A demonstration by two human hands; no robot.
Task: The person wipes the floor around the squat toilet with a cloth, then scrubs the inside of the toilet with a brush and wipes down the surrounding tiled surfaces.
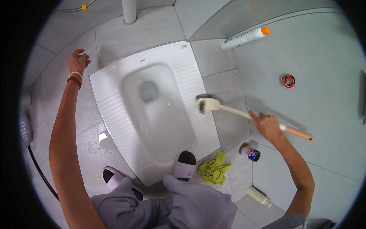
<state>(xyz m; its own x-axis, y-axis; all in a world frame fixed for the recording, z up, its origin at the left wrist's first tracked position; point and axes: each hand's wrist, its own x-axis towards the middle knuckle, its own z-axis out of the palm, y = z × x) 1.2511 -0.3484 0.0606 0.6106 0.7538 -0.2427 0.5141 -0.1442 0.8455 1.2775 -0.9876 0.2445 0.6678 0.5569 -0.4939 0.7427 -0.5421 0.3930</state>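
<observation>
My right hand [266, 126] grips the middle of a long-handled scrubbing brush [234, 111] with a cream head and dark bristles. The head hovers about the right edge of a white ceramic squat toilet [110, 75]; whether the bristles touch it I cannot tell. Some water shows in the drain hole [148, 91] of the bowl. Out to the left, my left hand [78, 60] holds nothing, its fingers loosely bent and apart, over the grey floor tiles beside the toilet.
A crumpled yellow-green cloth [214, 169] lies by my right slipper [184, 166]. Along the right wall stand a white bottle with an orange cap [246, 38], a blue-labelled can [251, 153] and a pump bottle [258, 196]. A red valve handle [288, 81] juts from that wall. A puddle [104, 140] wets the left floor.
</observation>
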